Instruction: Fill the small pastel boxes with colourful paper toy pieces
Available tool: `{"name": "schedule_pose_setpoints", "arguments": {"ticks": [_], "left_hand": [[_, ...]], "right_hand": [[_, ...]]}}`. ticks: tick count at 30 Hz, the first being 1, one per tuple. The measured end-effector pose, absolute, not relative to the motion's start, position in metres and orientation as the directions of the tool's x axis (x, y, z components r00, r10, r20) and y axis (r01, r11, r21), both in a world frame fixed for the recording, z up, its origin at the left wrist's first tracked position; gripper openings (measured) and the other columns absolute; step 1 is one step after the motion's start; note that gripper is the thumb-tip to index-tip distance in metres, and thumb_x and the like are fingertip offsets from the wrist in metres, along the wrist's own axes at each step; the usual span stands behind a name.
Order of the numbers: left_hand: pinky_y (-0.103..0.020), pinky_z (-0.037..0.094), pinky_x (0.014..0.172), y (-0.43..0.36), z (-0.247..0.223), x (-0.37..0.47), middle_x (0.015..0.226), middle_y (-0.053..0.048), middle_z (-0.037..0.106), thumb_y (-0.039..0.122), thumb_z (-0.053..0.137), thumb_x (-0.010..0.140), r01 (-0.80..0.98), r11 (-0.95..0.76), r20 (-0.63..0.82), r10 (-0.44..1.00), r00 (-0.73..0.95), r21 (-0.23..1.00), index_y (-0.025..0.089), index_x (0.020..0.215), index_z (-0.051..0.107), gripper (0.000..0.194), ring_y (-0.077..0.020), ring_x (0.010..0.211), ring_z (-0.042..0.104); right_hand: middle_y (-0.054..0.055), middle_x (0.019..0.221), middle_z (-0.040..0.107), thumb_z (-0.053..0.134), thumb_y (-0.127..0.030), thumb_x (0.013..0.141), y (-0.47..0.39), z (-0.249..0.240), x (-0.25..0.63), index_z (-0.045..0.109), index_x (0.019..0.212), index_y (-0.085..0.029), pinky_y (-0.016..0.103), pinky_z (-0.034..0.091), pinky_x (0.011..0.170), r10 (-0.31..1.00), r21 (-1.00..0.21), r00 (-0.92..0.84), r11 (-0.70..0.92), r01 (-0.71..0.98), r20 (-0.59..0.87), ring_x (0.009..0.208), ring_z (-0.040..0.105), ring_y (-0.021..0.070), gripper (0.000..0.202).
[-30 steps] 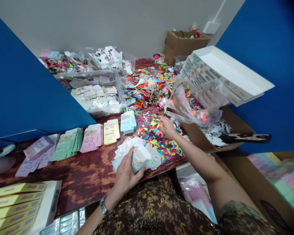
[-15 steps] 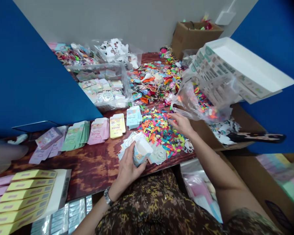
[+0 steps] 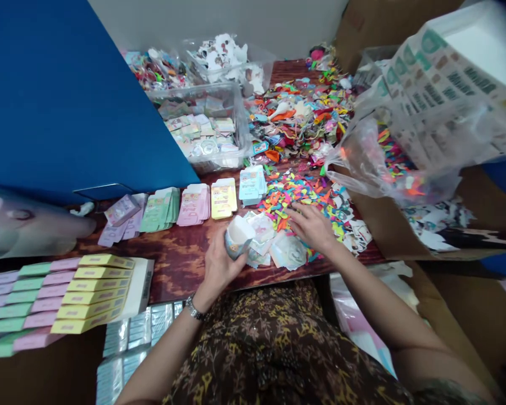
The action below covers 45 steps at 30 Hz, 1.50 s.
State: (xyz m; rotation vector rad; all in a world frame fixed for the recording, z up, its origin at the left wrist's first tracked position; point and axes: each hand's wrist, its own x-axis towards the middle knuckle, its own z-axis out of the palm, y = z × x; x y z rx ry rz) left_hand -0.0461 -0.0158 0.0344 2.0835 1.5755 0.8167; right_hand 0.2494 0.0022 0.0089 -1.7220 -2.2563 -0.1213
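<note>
My left hand (image 3: 217, 265) grips a small open paper box (image 3: 237, 237), pale blue with a cartoon print, held just above the front edge of the brown wooden table (image 3: 177, 261). My right hand (image 3: 312, 225) lies palm down, fingers spread, on a heap of small bright plastic pieces (image 3: 297, 196); whether it pinches any piece is hidden. Between the hands lie loose flat printed cut-outs (image 3: 274, 247).
Flat box blanks sit in stacks by colour: blue (image 3: 253, 184), yellow (image 3: 223, 198), pink (image 3: 194, 204), green (image 3: 160, 208), purple (image 3: 120, 216). A clear bin (image 3: 202, 132) stands behind. A plastic bag (image 3: 375, 166) of pieces hangs right. Finished boxes fill a tray (image 3: 139, 287) at left.
My right hand has drawn back from the far side of the colourful heap toward me. The left hand keeps hold of the small box. The view has tilted down and left.
</note>
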Motion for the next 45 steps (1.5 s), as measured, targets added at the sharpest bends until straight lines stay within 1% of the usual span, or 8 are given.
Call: {"name": "schedule_pose_setpoints", "arguments": {"ticks": [5, 10, 17, 20, 24, 28, 38, 45], "left_hand": [[-0.042, 0.056, 0.089, -0.023, 0.023, -0.031, 0.123, -0.015, 0.061, 0.038, 0.073, 0.073, 0.707, -0.279, 0.180, 0.960, 0.214, 0.650, 0.016, 0.135, 0.040, 0.073, -0.0299, 0.110, 0.064], [-0.045, 0.050, 0.100, -0.020, 0.022, -0.037, 0.134, -0.018, 0.054, 0.035, 0.072, 0.074, 0.684, -0.317, 0.204, 0.948, 0.243, 0.657, 0.015, 0.143, 0.032, 0.082, -0.0319, 0.123, 0.056], [-0.041, 0.052, 0.097, -0.021, 0.025, -0.052, 0.131, -0.014, 0.057, 0.032, 0.073, 0.074, 0.686, -0.237, 0.156, 0.971, 0.179, 0.688, 0.018, 0.139, 0.036, 0.076, -0.0283, 0.118, 0.060], [-0.041, 0.053, 0.096, -0.023, 0.026, -0.055, 0.129, -0.013, 0.058, 0.034, 0.074, 0.074, 0.697, -0.229, 0.156, 0.974, 0.167, 0.680, 0.018, 0.138, 0.037, 0.076, -0.0284, 0.116, 0.061], [-0.041, 0.053, 0.097, -0.024, 0.029, -0.053, 0.138, -0.016, 0.053, 0.037, 0.074, 0.074, 0.658, -0.247, 0.184, 0.969, 0.165, 0.711, 0.017, 0.145, 0.028, 0.087, -0.0291, 0.119, 0.059], [-0.038, 0.054, 0.095, -0.025, 0.036, -0.044, 0.138, -0.016, 0.052, 0.036, 0.073, 0.076, 0.582, -0.238, 0.182, 0.971, 0.154, 0.777, 0.018, 0.145, 0.027, 0.085, -0.0265, 0.116, 0.061], [-0.037, 0.054, 0.089, -0.027, 0.031, -0.042, 0.125, -0.013, 0.056, 0.034, 0.072, 0.076, 0.658, -0.314, 0.263, 0.948, 0.179, 0.684, 0.019, 0.133, 0.036, 0.069, -0.0253, 0.110, 0.062], [-0.037, 0.054, 0.087, -0.031, 0.030, -0.045, 0.118, -0.012, 0.057, 0.028, 0.064, 0.080, 0.684, -0.478, 0.333, 0.878, 0.345, 0.551, 0.019, 0.131, 0.039, 0.058, -0.0252, 0.107, 0.060]], "right_hand": [[0.008, 0.100, 0.073, 0.048, -0.027, 0.098, 0.006, 0.023, 0.225, 0.071, 0.111, -0.020, 0.032, 0.051, 0.078, 0.938, -0.272, -0.207, 0.283, 0.920, 0.277, 0.090, 0.066, 0.0217, 0.028], [0.007, 0.110, 0.072, 0.045, -0.032, 0.100, 0.002, 0.019, 0.200, 0.067, 0.118, -0.022, 0.029, 0.051, 0.082, 0.933, -0.458, -0.325, 0.360, 0.812, 0.158, 0.095, 0.067, 0.0185, 0.030], [0.014, 0.131, 0.062, 0.053, -0.040, 0.095, 0.001, -0.004, 0.165, 0.062, 0.128, -0.018, 0.042, 0.047, 0.093, 0.945, -0.175, -0.297, 0.272, 0.946, -0.137, 0.117, 0.055, 0.0314, 0.041], [0.012, 0.125, 0.065, 0.053, -0.040, 0.095, 0.003, 0.004, 0.164, 0.063, 0.125, -0.021, 0.043, 0.051, 0.089, 0.940, -0.300, -0.338, 0.308, 0.903, -0.051, 0.112, 0.059, 0.0300, 0.038], [0.009, 0.120, 0.067, 0.050, -0.035, 0.097, 0.001, 0.030, 0.164, 0.058, 0.132, -0.025, 0.040, 0.054, 0.089, 0.906, -0.639, -0.277, 0.423, 0.643, 0.321, 0.101, 0.065, 0.0219, 0.037], [0.009, 0.117, 0.069, 0.056, -0.031, 0.094, -0.010, 0.042, 0.154, 0.068, 0.117, -0.027, 0.042, 0.055, 0.093, 0.806, -0.578, -0.276, 0.574, 0.581, 0.523, 0.107, 0.065, 0.0233, 0.027], [0.007, 0.139, 0.059, 0.056, -0.022, 0.094, -0.025, 0.031, 0.160, 0.060, 0.133, -0.036, 0.045, 0.054, 0.094, 0.802, -0.340, -0.375, 0.553, 0.761, 0.465, 0.115, 0.062, 0.0270, 0.042], [0.008, 0.114, 0.068, 0.049, -0.029, 0.096, -0.029, 0.047, 0.145, 0.064, 0.126, -0.027, 0.037, 0.057, 0.086, 0.867, -0.729, -0.362, 0.489, 0.479, 0.343, 0.101, 0.066, 0.0203, 0.033]]}}
